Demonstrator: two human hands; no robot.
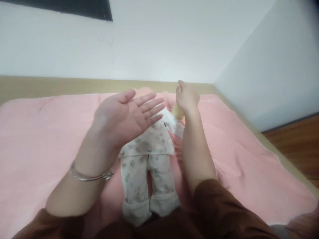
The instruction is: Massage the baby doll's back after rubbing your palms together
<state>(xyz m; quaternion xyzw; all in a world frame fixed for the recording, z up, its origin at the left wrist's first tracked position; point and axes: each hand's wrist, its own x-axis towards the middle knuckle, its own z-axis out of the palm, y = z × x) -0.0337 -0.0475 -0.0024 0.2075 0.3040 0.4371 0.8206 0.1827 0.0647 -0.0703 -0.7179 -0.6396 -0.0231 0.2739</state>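
My left hand (124, 116) is held palm up with its fingers stretched out, and nothing lies on it. A silver bracelet (87, 177) circles that wrist. To the right, my right hand (187, 95) is closed around a pale yellow container (177, 112), perhaps a bottle, with dark print on its side. Most of the container is hidden by the hand. Below and behind my left hand lies a baby-sized figure in a white patterned top (149, 142) and matching trousers (136, 179) with turned-up cuffs. Its head (145, 89) shows only at the top; the face is hidden.
A pink cloth (50, 132) with some wrinkles spreads under the figure. Beyond it runs a beige surface edge (62, 85) against a white wall (161, 43). Another wall stands at the right, with brown wooden flooring (296, 142) below. A dark panel (82, 8) hangs at the upper left.
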